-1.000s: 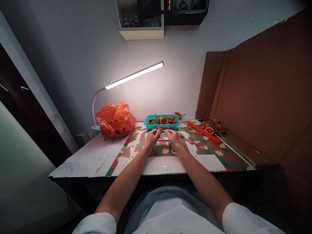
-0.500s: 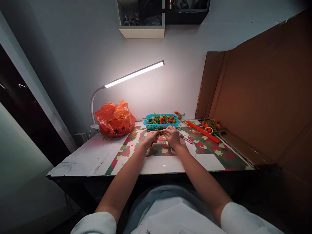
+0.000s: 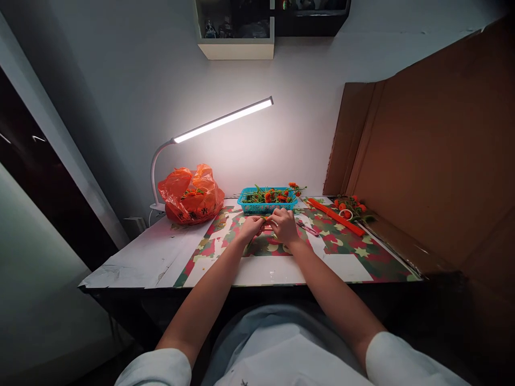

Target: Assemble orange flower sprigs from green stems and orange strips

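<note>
My left hand [image 3: 251,227] and my right hand [image 3: 285,226] meet over the patterned table top, just in front of the blue basket. Between their fingertips is a small flower [image 3: 265,219], orange with some green, mostly covered by the fingers. The left fingers pinch its green part, and a thin dark stem hangs below that hand. Closed fingers of the right hand grip the flower from the other side. Behind them, the blue basket [image 3: 267,208] holds orange flowers with green stems. Right of my right hand lies a pink-handled cutting tool [image 3: 308,229], apparently scissors.
An orange plastic bag [image 3: 193,212] with flowers inside stands at the left, by a lit lamp [image 3: 223,120]. At the right lie a long red-orange strip [image 3: 336,216], more orange flowers [image 3: 352,205] and a white ring [image 3: 346,214]. A cardboard sheet [image 3: 422,150] walls the right side.
The flower has turned between my hands, and its orange head shows less now. My right fingers have curled further over it. The left hand has tilted slightly; basket and bag stay put.
</note>
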A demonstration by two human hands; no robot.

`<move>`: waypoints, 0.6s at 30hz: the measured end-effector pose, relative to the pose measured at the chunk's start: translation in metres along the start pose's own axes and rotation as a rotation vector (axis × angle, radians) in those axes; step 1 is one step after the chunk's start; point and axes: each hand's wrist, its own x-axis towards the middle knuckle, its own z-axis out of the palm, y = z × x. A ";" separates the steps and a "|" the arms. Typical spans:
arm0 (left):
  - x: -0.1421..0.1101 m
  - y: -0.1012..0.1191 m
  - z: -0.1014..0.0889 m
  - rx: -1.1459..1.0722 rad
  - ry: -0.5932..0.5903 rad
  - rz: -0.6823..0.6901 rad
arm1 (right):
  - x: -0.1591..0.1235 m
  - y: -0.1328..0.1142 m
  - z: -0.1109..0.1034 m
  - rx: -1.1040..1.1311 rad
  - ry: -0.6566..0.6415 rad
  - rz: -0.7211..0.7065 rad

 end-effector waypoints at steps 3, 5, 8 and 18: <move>0.000 0.000 0.002 -0.019 -0.004 -0.014 | 0.000 0.001 0.002 -0.004 0.009 0.010; 0.001 -0.001 0.001 -0.017 0.001 -0.030 | 0.000 0.002 0.002 -0.001 0.028 0.026; 0.003 -0.002 -0.001 0.018 0.027 0.008 | -0.001 0.005 0.003 -0.006 0.051 0.062; -0.001 0.002 0.000 0.027 0.023 0.005 | -0.002 0.003 0.003 -0.026 0.077 0.095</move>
